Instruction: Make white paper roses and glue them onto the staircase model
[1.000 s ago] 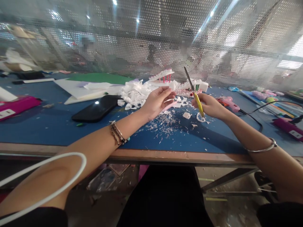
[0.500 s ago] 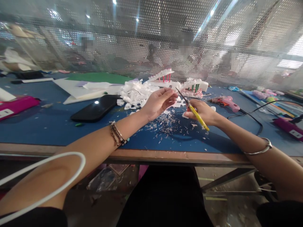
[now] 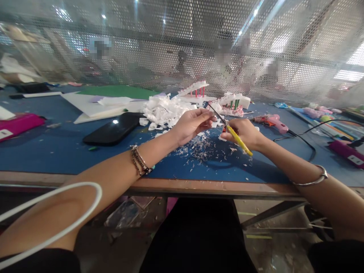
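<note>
My right hand [image 3: 247, 132] grips a pair of scissors [image 3: 239, 141] with yellow on the handle; the dark blades point up and left toward my left fingertips. My left hand [image 3: 189, 124] is closed in a pinch at the blade tips, on what looks like a small piece of white paper [image 3: 212, 110], mostly hidden by the fingers. Just behind my left hand lies a heap of white paper scraps [image 3: 163, 110]. Tiny white clippings [image 3: 199, 149] are scattered on the blue tabletop [image 3: 176, 167] below both hands.
A black phone [image 3: 113, 129] and white sheets [image 3: 85, 108] lie to the left, a green sheet [image 3: 119, 91] behind. Small white models with red posts [image 3: 196, 92] and green posts [image 3: 234, 104] stand at the back. A pink glue gun [image 3: 274, 122] with its cord lies right.
The scissors and both hands have shifted only slightly, with the blade tips a little further left by my left fingertips. The view has tilted a touch; both grips stay the same.
</note>
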Demonstrator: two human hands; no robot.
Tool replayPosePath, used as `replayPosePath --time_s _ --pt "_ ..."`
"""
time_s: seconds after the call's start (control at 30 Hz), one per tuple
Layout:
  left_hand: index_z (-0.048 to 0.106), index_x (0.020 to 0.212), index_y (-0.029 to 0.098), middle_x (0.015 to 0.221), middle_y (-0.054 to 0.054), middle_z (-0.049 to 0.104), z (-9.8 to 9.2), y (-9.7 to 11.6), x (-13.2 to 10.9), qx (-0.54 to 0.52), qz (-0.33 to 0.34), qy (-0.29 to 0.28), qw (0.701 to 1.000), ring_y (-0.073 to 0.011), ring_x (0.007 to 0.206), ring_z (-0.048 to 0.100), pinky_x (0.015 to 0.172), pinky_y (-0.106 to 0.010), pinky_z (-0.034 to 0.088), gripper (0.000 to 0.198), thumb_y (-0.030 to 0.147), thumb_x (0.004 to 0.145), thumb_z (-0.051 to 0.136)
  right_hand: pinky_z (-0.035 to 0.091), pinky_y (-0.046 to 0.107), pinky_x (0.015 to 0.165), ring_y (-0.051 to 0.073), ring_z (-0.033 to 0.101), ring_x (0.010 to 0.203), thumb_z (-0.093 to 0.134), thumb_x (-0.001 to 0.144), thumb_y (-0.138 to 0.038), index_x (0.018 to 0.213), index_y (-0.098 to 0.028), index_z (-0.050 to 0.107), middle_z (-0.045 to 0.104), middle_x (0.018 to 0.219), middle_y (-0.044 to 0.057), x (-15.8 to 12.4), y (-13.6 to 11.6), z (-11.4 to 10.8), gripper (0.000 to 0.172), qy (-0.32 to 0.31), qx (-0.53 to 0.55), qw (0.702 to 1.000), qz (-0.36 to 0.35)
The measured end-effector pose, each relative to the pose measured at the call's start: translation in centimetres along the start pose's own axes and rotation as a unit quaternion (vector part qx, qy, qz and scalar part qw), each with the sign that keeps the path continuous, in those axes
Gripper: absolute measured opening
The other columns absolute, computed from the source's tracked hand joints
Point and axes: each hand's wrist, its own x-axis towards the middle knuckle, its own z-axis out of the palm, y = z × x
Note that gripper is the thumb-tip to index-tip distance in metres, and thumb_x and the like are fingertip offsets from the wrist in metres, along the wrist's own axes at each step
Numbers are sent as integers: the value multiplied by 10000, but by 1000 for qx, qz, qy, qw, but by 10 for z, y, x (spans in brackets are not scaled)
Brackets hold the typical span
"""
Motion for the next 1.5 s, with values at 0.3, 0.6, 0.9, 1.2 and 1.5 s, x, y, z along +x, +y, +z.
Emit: replayPosePath --time_s 0.3,0.6,0.9,1.2,1.5 --pt "635 773 113 701 -5 667 1 -1 2 -4 -5 35 999 -38 587 593 606 -156 515 36 127 803 623 227 272 529 91 332 502 441 801 -673 553 -187 416 421 531 -9 1 -1 -2 546 0 -70 997 34" --pt "625 765 109 716 -6 659 0 -2 1 3 -4 28 1000 -34 591 591 618 -158 516 67 121 821 590 204 267 539 90 313 492 304 842 -698 539 -177 473 420 516 8 0 -6 -6 626 -11 -144 988 56" --pt "589 764 113 718 -2 633 -1 0 3 28 -19 52 998 -28 597 573 634 -162 501 58 143 813 579 209 278 531 75 223 492 392 854 -629 485 -169 420 339 476 -14 4 -7 -5 590 -10 -101 990 93" --pt "571 859 141 749 11 602 -2 -3 -2 155 40 -24 987 -64 665 569 640 -202 469 219 226 699 694 240 281 525 123 423 532 480 813 -494 657 -172 611 552 587 41 4 22 -7 381 -119 -208 959 150" --pt "588 850 147 773 -2 618 4 -2 -6 247 56 -88 963 -88 718 578 688 -207 456 312 310 645 758 474 232 673 92 582 698 586 806 -342 973 -159 606 626 782 14 -4 -16 -13 249 104 107 987 -62"
